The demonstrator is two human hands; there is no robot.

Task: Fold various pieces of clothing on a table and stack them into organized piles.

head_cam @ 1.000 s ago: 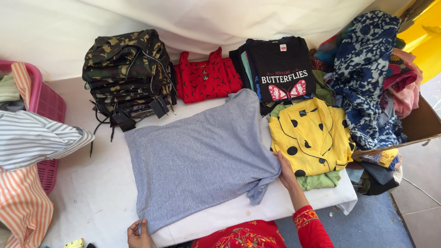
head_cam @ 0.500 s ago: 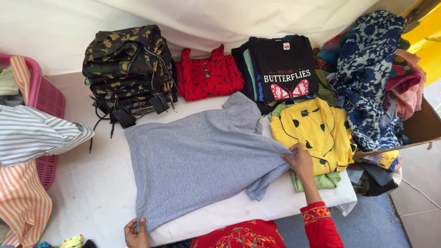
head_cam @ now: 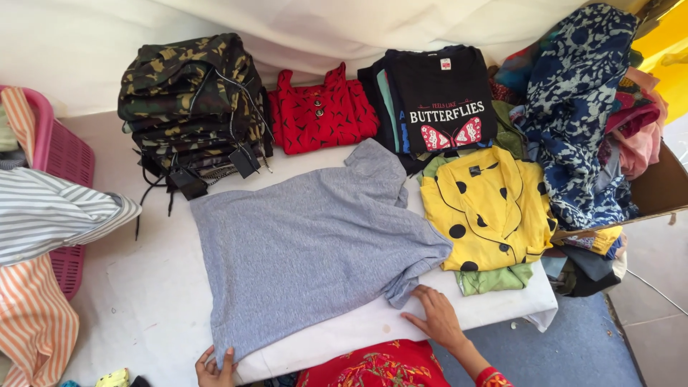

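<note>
Head view — left grip (head_cam: 215, 367) pinches grey shirt (head_cam: 308, 244) hem; right grip (head_cam: 437, 315) flat, open beside sleeve.

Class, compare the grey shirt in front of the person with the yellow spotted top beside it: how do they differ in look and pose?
The grey shirt is plain; the yellow top has black dots and buttons. The grey shirt is spread out over more of the white surface; the yellow top is folded and rests on a green garment. Both hands touch the grey shirt, none the yellow top. Both lie flat.

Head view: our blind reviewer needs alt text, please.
A grey T-shirt lies flat on a white table; the left hand grips its hem, the right hand rests by a sleeve. Folded clothes line the far edge.
</note>
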